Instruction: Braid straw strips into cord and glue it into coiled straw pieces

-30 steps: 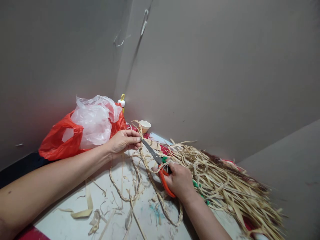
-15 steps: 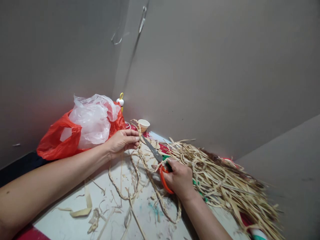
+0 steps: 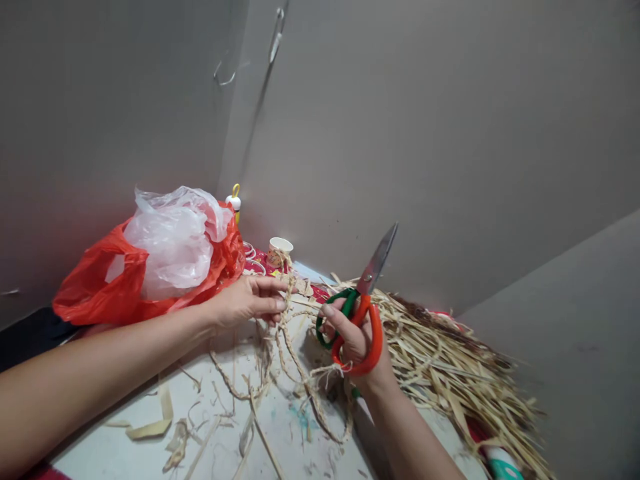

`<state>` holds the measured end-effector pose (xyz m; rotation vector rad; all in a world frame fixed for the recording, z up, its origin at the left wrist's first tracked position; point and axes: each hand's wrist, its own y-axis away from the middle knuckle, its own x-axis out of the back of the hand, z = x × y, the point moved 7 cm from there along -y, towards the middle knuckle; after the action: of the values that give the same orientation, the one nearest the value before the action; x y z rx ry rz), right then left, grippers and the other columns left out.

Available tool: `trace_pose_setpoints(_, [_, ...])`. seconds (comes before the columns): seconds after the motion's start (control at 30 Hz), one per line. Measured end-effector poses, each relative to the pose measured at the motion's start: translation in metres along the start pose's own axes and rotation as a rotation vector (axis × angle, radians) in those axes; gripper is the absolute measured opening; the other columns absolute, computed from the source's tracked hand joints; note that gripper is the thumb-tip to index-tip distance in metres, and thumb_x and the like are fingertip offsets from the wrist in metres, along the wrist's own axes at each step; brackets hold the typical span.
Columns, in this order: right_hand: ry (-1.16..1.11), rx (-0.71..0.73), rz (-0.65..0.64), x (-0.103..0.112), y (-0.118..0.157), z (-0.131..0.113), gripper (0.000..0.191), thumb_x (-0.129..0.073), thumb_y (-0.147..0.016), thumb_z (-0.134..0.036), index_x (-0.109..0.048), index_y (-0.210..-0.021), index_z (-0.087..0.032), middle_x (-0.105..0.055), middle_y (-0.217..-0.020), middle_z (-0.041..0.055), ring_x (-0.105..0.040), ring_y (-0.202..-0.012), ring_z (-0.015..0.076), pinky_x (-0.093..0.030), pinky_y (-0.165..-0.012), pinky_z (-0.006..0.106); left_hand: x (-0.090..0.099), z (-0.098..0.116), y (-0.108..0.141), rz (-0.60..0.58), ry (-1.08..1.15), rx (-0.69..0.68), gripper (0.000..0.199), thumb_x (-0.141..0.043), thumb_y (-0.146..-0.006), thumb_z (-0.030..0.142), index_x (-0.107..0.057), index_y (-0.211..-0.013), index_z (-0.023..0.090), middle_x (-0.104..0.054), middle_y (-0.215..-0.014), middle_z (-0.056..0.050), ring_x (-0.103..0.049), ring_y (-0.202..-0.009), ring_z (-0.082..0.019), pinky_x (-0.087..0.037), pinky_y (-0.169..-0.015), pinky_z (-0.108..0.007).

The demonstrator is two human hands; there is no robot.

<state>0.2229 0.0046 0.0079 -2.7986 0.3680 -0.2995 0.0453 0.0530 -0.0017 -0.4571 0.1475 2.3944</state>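
Note:
My left hand (image 3: 257, 298) pinches a twisted straw cord (image 3: 289, 291) between thumb and fingers, just above the table. From there the cord hangs down and spreads in loose loops over the tabletop. In my right hand (image 3: 367, 343) is a pair of scissors (image 3: 370, 280) with one green and one orange handle. Their blades point up and away, closed or nearly so, and apart from the cord. A thin pale string is tied at the orange handle.
A heap of dry straw (image 3: 450, 360) lies on the right. Behind my left arm sits a red plastic bag (image 3: 100, 280) with a clear bag (image 3: 173, 247) on it. A paper cup (image 3: 280, 251) stands at the back. Straw scraps (image 3: 150, 430) litter the white table (image 3: 295, 460).
The scissors have swung away from the cord, from pointing left at it to pointing up and right. My left hand still holds the cord, slightly lower.

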Motion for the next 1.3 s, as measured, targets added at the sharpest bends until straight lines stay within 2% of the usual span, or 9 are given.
trace_pose_setpoints(0.13, [-0.033,-0.068,-0.103,-0.02,0.012,-0.013,0.029,-0.077,-0.068,-0.039,-0.061,-0.081,-0.018,-0.062,-0.07,0.0013,-0.053,-0.058,0.0143,-0.044,-0.056,0.027,-0.009,-0.012,0.002,-0.047,-0.03,-0.018,0.033,-0.079,-0.065,0.021,-0.07,-0.096,0.016,-0.062,-0.067,0.0,-0.057,-0.056,-0.009,-0.045,-0.058,-0.026])
trace_pose_setpoints(0.33, [-0.053,-0.079,-0.104,-0.033,0.019,-0.015,0.027,-0.081,-0.063,-0.03,-0.06,-0.076,-0.02,-0.064,-0.076,0.0003,-0.057,-0.067,0.0152,-0.044,-0.061,0.025,-0.013,-0.02,0.003,-0.056,-0.045,0.001,0.036,-0.079,-0.065,0.022,-0.069,-0.098,0.015,-0.062,-0.068,0.001,-0.055,-0.055,-0.008,-0.045,-0.058,-0.025])
trace_pose_setpoints(0.5, [-0.051,-0.127,-0.076,-0.028,0.018,-0.004,0.028,-0.081,-0.062,-0.029,-0.059,-0.077,-0.02,-0.062,-0.074,-0.0012,-0.051,-0.058,0.0118,-0.042,-0.057,0.024,-0.012,-0.021,0.002,-0.043,-0.041,0.027,0.038,-0.078,-0.066,0.02,-0.067,-0.102,0.014,-0.063,-0.066,0.0,-0.057,-0.055,-0.01,-0.045,-0.059,-0.027])
trace_pose_setpoints(0.77, [-0.021,-0.113,-0.075,-0.026,0.016,-0.007,0.028,-0.081,-0.062,-0.031,-0.059,-0.075,-0.019,-0.062,-0.074,0.0003,-0.051,-0.057,0.0119,-0.043,-0.055,0.024,-0.011,-0.025,0.003,-0.046,0.023,0.073,0.035,-0.079,-0.066,0.02,-0.068,-0.099,0.014,-0.064,-0.064,0.0,-0.058,-0.056,-0.01,-0.048,-0.062,-0.029])
trace_pose_setpoints(0.9, [-0.02,-0.107,-0.103,-0.031,0.018,-0.009,0.029,-0.081,-0.062,-0.033,-0.059,-0.076,-0.019,-0.063,-0.074,0.0011,-0.051,-0.056,0.0121,-0.043,-0.054,0.024,-0.01,-0.023,0.003,-0.022,-0.012,0.055,0.031,-0.079,-0.068,0.025,-0.069,-0.096,0.015,-0.064,-0.063,0.0,-0.057,-0.054,-0.01,-0.046,-0.059,-0.027])
trace_pose_setpoints(1.03, [-0.015,-0.089,-0.11,-0.033,0.019,-0.015,0.029,-0.08,-0.062,-0.035,-0.06,-0.075,-0.019,-0.062,-0.074,0.0011,-0.052,-0.056,0.0121,-0.044,-0.053,0.024,-0.01,-0.019,0.003,0.021,-0.022,0.021,0.027,-0.081,-0.064,0.024,-0.07,-0.087,0.015,-0.062,-0.06,0.002,-0.053,-0.051,-0.008,-0.042,-0.055,-0.024])
trace_pose_setpoints(1.3, [-0.006,-0.117,-0.089,-0.029,0.017,-0.012,0.03,-0.081,-0.061,-0.034,-0.059,-0.074,-0.019,-0.062,-0.072,0.0002,-0.052,-0.056,0.0124,-0.044,-0.055,0.025,-0.013,-0.02,0.004,-0.004,0.044,0.066,0.029,-0.082,-0.062,0.024,-0.068,-0.085,0.013,-0.062,-0.068,0.001,-0.053,-0.056,-0.007,-0.043,-0.06,-0.024])
